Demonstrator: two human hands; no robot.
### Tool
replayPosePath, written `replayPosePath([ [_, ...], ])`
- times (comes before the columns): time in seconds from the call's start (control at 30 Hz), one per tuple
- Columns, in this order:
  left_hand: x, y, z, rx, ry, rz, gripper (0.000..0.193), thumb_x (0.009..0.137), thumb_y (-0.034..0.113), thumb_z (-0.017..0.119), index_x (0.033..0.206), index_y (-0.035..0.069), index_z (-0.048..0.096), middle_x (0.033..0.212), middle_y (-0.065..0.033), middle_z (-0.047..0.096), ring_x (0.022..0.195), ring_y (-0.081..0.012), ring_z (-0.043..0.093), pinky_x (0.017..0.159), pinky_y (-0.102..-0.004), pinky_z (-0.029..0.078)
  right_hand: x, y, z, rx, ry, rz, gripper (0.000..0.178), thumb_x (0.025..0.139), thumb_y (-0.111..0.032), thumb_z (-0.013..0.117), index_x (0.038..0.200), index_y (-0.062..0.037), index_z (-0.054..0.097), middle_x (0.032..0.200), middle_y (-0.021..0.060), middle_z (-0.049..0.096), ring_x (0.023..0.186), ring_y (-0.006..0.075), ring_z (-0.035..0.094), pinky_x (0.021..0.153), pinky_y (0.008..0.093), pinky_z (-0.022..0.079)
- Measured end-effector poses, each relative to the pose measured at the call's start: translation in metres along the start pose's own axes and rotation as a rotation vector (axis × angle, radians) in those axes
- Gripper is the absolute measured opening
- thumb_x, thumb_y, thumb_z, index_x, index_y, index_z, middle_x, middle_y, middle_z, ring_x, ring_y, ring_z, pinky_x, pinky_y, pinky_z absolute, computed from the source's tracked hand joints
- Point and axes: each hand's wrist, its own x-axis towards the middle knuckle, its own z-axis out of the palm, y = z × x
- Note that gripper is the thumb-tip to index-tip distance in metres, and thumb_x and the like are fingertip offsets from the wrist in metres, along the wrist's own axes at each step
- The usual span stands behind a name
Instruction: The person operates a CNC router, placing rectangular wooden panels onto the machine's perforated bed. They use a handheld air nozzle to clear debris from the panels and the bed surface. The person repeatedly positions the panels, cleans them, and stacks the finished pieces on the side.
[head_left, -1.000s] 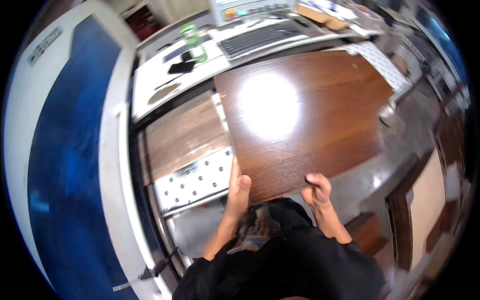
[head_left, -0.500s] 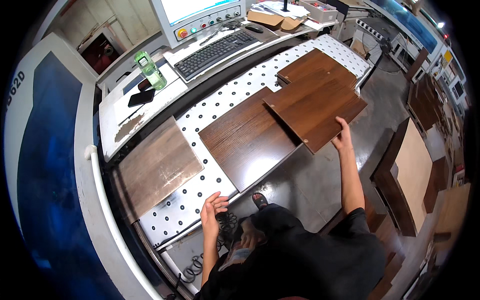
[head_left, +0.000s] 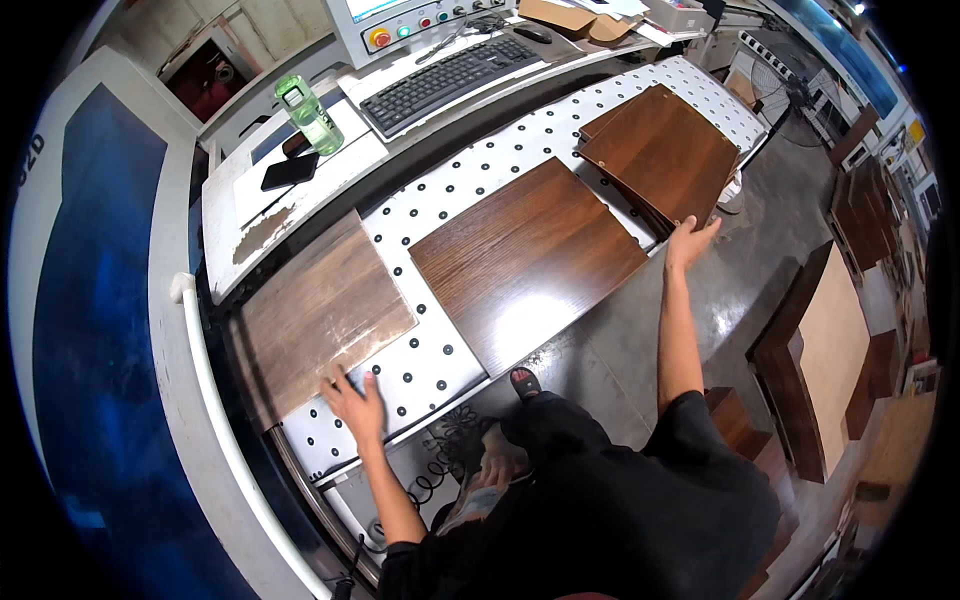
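My left hand [head_left: 355,408] is open, fingers spread, at the near edge of a faded brown board [head_left: 325,310]. That board lies at the left end of a white table dotted with black studs [head_left: 418,375]. My right hand [head_left: 690,243] is at the near corner of a dark brown wooden panel [head_left: 665,150], its fingers apart and not wrapped round it. This panel rests on other dark panels at the table's right end, slightly askew. Between the two hands another dark brown panel [head_left: 530,260] lies flat, its near edge along the table's front.
Beyond the table, a ledge holds a black keyboard [head_left: 450,85], a green bottle [head_left: 308,118] and a phone [head_left: 290,172]. A blue and white machine housing [head_left: 95,300] stands at the left. More panels [head_left: 835,350] are stacked on the floor at the right.
The top dark panel has shifted right and away from me, off the middle panel and onto the right-hand ones. My right hand has loosened from it. My left hand has moved left.
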Motion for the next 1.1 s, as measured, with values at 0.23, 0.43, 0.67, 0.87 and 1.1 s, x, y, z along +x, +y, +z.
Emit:
replayPosePath([
  [0.23,0.051,-0.057,0.027,0.219,-0.008,-0.273,0.091,0.094,0.067,0.051,0.162,0.013,0.021,0.161,-0.0398,0.004,0.153,-0.0501,0.001,0.122,-0.0601,0.003,-0.012,-0.015,0.053,-0.095,0.108,-0.008,0.06,0.101,-0.019,0.048,0.153,0.0061,0.03,0.158,0.0274,0.034,0.148,0.04,0.03,0.122,0.0466,0.023],
  [0.43,0.058,-0.06,0.026,0.216,-0.012,-0.265,0.093,0.092,0.072,0.05,0.161,0.013,0.026,0.161,-0.0399,0.004,0.153,-0.0501,0.0,0.123,-0.0578,0.001,0.002,-0.017,0.068,-0.235,0.036,0.079,0.048,0.104,-0.029,0.041,0.15,-0.0178,0.048,0.162,0.0197,0.03,0.148,0.0442,0.028,0.119,0.0629,0.016],
  [0.67,0.071,-0.099,0.019,0.218,-0.026,-0.25,0.096,0.088,0.075,0.053,0.16,0.016,0.029,0.161,-0.0393,0.007,0.152,-0.0515,0.004,0.124,-0.0554,0.004,-0.003,-0.035,0.042,-0.451,0.098,-0.172,0.045,0.097,-0.027,0.053,0.14,-0.0156,0.057,0.157,0.0179,0.037,0.139,0.047,0.036,0.113,0.0627,0.027],
  [0.87,0.077,-0.161,-0.007,0.271,-0.002,-0.255,0.099,0.086,0.078,0.053,0.16,0.015,0.03,0.161,-0.0373,0.015,0.152,-0.0492,0.012,0.124,-0.0532,0.009,-0.107,-0.037,0.013,-0.286,-0.485,-0.681,0.041,0.09,-0.024,0.063,0.126,-0.0048,0.065,0.137,0.0258,0.056,0.131,0.0432,0.048,0.113,0.0507,0.036],
  [1.1,0.08,-0.2,-0.043,0.037,0.047,-0.223,0.095,0.082,0.064,0.072,0.154,0.01,0.042,0.159,-0.0295,0.031,0.152,-0.0417,0.019,0.124,-0.0481,0.014,-0.111,-0.03,0.014,-0.344,-0.55,-0.765,0.042,0.088,-0.029,0.068,0.125,-0.0089,0.066,0.128,0.0235,0.061,0.117,0.0411,0.058,0.101,0.0499,0.045],
])
